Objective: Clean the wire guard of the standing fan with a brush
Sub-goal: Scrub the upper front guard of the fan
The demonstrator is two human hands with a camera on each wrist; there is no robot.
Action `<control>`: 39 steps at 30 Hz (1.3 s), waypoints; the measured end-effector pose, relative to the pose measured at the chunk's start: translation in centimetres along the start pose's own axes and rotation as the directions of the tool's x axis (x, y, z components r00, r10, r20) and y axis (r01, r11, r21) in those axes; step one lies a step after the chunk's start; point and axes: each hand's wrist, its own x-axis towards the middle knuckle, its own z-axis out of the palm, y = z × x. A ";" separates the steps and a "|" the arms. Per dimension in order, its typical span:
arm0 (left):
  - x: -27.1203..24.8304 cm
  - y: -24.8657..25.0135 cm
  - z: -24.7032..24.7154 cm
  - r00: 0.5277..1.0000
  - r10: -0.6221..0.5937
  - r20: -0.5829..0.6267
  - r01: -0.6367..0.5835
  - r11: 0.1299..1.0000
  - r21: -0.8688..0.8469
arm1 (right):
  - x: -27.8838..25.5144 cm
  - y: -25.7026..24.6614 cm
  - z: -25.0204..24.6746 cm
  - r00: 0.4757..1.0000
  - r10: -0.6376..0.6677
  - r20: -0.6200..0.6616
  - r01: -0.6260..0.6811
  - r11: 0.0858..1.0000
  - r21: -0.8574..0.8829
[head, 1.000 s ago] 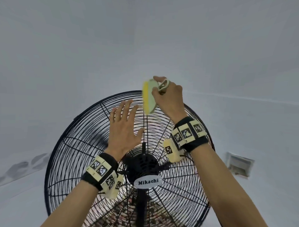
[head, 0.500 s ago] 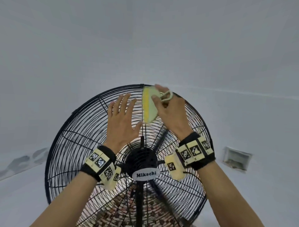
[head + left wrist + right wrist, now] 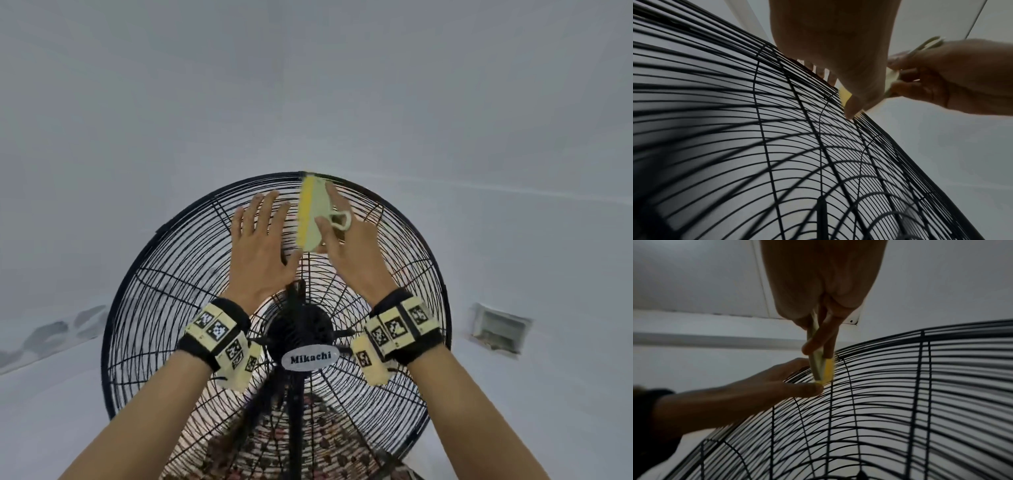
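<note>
Two bare forearms with marker-covered wristbands reach up over a black standing fan. Nearest is the fan's hub (image 3: pixel 310 358), labelled "Mikachi". Beyond it, the left hand (image 3: pixel 262 253) lies flat on the wire guard (image 3: pixel 164 308), fingers straight and slightly spread. Just beside it, the right hand (image 3: pixel 352 246) pinches a pale green brush (image 3: pixel 313 214) between thumb and fingers, its yellow bristles against the wires near the guard's top rim. A plain white wall (image 3: pixel 308 85) stands behind.
</note>
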 end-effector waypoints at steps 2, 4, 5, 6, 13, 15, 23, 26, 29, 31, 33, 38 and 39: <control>0.1 -0.2 0.1 1.000 -0.001 0.015 0.001 1.000 -0.010 | -0.9 0.1 -0.2 0.998 0.043 0.040 -0.041 0.998 -0.037; 0.2 -0.3 -0.2 1.000 0.004 0.031 -0.004 1.000 -0.009 | -1.4 -0.2 -0.5 0.995 0.085 0.060 -0.085 0.996 -0.007; 0.1 -0.3 -0.3 0.999 0.010 0.033 -0.009 1.000 -0.007 | -1.6 -0.4 -0.6 0.996 0.079 0.043 -0.080 0.996 0.024; 0.0 -0.3 -0.4 0.999 0.014 0.033 -0.014 1.000 -0.007 | -1.7 -0.5 -0.5 0.998 0.064 0.016 -0.065 0.996 0.058; 0.0 -0.6 -0.8 0.996 0.013 0.090 -0.016 1.000 0.025 | -3.0 1.0 0.2 0.996 0.080 0.047 -0.080 0.997 -0.001; 0.0 -0.6 -0.9 0.995 0.007 0.104 -0.010 0.999 0.034 | -3.6 0.5 0.0 0.995 0.080 0.057 -0.080 0.997 0.004; 0.1 -0.7 -0.8 0.996 0.005 0.085 -0.008 0.999 0.034 | -4.5 0.8 0.4 0.989 0.101 0.108 -0.095 0.994 -0.058; 0.0 -0.7 -0.9 0.997 0.015 0.077 -0.018 0.999 0.039 | -4.6 -0.3 -0.4 0.992 0.100 0.082 -0.101 0.995 0.000; -0.1 -0.7 -0.9 0.997 0.022 0.074 -0.024 0.999 0.029 | -4.8 -0.1 0.0 0.998 0.060 0.016 -0.060 0.998 0.015; 0.1 -0.6 -0.9 0.996 0.008 0.091 -0.010 1.000 0.021 | -5.4 0.5 0.3 0.994 0.085 0.072 -0.083 0.996 -0.024; 0.1 -0.7 -0.9 0.995 0.001 0.102 -0.002 1.000 0.015 | -5.9 0.5 0.0 0.977 0.167 0.129 -0.165 0.986 -0.031; 0.0 -0.6 -1.1 0.997 0.024 0.068 -0.025 1.000 0.005 | -7.5 0.3 0.0 0.985 0.170 0.037 -0.171 0.985 0.030; 0.0 -0.5 -1.0 0.998 0.026 0.061 -0.026 1.000 0.001 | -7.9 0.7 0.4 0.988 0.151 0.026 -0.152 0.988 0.030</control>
